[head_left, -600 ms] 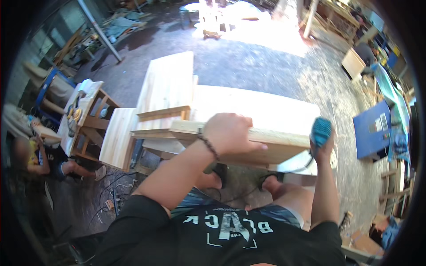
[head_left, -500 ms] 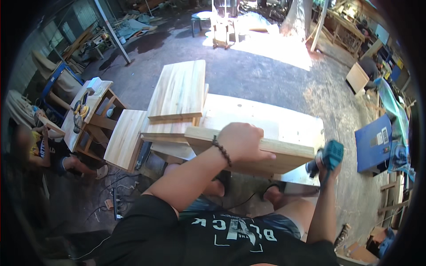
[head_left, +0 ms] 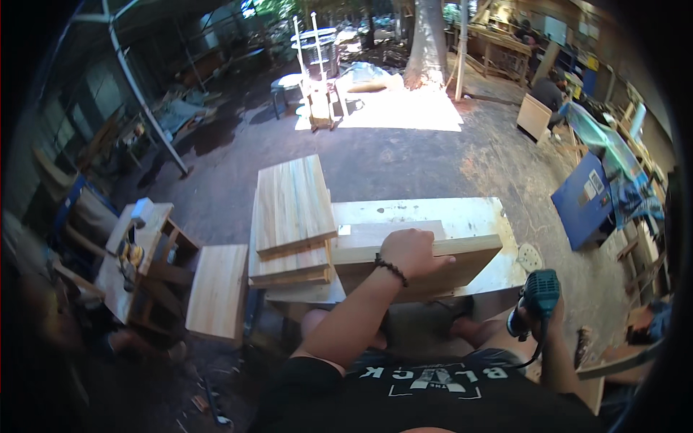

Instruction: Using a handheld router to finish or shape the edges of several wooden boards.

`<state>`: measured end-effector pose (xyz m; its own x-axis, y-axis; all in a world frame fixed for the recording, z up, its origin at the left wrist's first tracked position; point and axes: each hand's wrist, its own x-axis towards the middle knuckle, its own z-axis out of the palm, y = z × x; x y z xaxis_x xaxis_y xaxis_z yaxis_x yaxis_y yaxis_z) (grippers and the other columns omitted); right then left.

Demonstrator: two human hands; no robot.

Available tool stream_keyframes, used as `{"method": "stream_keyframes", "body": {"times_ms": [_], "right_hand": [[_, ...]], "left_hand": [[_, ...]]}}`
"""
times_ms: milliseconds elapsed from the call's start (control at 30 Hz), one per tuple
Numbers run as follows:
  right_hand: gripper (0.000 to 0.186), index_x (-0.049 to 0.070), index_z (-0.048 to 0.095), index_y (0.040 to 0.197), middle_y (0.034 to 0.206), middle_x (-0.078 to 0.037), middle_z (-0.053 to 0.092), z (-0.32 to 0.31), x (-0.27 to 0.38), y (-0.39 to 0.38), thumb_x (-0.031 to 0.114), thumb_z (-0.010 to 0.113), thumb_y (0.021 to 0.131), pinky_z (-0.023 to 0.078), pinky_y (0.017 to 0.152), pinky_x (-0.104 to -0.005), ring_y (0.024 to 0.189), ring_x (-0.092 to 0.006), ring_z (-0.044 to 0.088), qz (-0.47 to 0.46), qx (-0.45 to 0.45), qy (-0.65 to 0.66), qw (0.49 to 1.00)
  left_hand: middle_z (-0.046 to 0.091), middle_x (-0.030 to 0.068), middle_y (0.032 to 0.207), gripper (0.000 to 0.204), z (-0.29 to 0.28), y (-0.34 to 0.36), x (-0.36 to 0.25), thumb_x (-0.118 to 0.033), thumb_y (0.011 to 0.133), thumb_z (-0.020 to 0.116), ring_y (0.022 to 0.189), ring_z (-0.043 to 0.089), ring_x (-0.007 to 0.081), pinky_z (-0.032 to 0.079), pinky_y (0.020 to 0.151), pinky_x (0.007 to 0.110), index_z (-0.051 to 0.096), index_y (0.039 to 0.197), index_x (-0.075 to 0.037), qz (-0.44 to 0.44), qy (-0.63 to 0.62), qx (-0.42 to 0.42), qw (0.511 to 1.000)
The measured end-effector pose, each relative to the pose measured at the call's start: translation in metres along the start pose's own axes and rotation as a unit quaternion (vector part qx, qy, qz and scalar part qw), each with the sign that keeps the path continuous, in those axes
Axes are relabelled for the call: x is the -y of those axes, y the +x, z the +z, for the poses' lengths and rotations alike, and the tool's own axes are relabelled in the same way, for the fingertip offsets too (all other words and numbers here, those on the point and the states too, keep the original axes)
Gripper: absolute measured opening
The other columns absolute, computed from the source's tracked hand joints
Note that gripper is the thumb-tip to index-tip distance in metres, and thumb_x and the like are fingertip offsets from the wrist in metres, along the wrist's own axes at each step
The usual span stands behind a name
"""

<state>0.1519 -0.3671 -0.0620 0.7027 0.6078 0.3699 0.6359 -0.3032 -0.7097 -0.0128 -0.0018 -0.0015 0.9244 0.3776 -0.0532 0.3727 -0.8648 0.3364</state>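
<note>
My left hand (head_left: 408, 252), with a dark bead bracelet at its wrist, grips the top edge of a thick wooden board (head_left: 456, 271). This board stands tilted on its long edge on a white worktable (head_left: 411, 210). Over to the right, my right hand (head_left: 554, 322) is closed around a dark green power sander (head_left: 541, 294), held off the table near my thigh. Its black cord hangs below it. Left of the gripped board, several wooden panels (head_left: 294, 206) lie stacked. Another panel (head_left: 216, 289) lies lower, beside that stack.
On the left, a small wooden table (head_left: 115, 251) carries a yellow sander (head_left: 131, 254), with a dimly seen person beside it. A blue box (head_left: 586, 202) stands at right. Beyond it, another person (head_left: 548, 92) crouches by a panel. A metal post (head_left: 144, 101) rises at far left.
The view has tilted upward. My right hand has drawn the sander away from the board's end, down and toward me. The left hand keeps its hold on the board.
</note>
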Motion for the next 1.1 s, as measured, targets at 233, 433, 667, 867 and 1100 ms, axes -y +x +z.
{"method": "stream_keyframes", "body": {"times_ms": [233,433,667,867,1100], "right_hand": [[0.065,0.008,0.056,0.123,0.101,-0.006,0.068,0.016,0.051,-0.011,0.030,0.091,0.072,0.056,0.079,-0.0357,0.089,-0.0185,0.069,0.012,-0.036,0.056,0.998],[0.069,0.006,0.055,0.132,0.106,-0.007,0.070,0.040,0.067,-0.017,0.016,0.088,0.073,0.057,0.086,-0.0352,0.095,-0.0190,0.070,-0.026,-0.060,0.077,0.995],[0.083,0.004,0.055,0.137,0.119,-0.012,0.070,0.065,0.065,-0.018,0.025,0.094,0.068,0.056,0.096,-0.0401,0.110,-0.0245,0.070,0.082,0.066,0.079,0.991],[0.088,0.005,0.052,0.148,0.138,-0.012,0.062,0.092,0.068,0.011,0.029,0.092,0.074,0.045,0.112,-0.0472,0.130,-0.0289,0.059,-0.195,0.116,0.120,0.967],[0.080,0.003,0.047,0.151,0.146,-0.015,0.056,0.089,0.100,0.024,0.012,0.082,0.080,0.039,0.119,-0.0475,0.136,-0.0306,0.054,-0.240,0.167,0.367,0.883]], "left_hand": [[0.077,0.0205,0.104,0.071,0.004,0.003,0.004,-0.073,0.088,0.063,0.103,0.075,0.0366,0.059,0.093,0.047,0.078,0.102,-0.004,0.030,0.026,0.008,0.999],[0.077,0.0210,0.106,0.073,0.002,0.003,0.002,-0.072,0.088,0.063,0.104,0.074,0.0373,0.058,0.094,0.046,0.079,0.105,-0.004,0.017,0.035,0.021,0.999],[0.078,0.0203,0.101,0.070,0.010,-0.001,0.002,-0.072,0.090,0.062,0.099,0.076,0.0365,0.060,0.087,0.047,0.078,0.102,-0.005,0.038,0.055,0.003,0.998],[0.078,0.0187,0.099,0.070,0.014,-0.008,-0.006,-0.074,0.088,0.062,0.097,0.076,0.0343,0.060,0.086,0.046,0.077,0.101,-0.007,0.014,0.093,-0.007,0.996],[0.078,0.0196,0.097,0.064,0.020,-0.009,-0.013,-0.070,0.086,0.067,0.095,0.076,0.0371,0.060,0.085,0.049,0.078,0.099,-0.008,-0.011,0.119,-0.015,0.993]]}}
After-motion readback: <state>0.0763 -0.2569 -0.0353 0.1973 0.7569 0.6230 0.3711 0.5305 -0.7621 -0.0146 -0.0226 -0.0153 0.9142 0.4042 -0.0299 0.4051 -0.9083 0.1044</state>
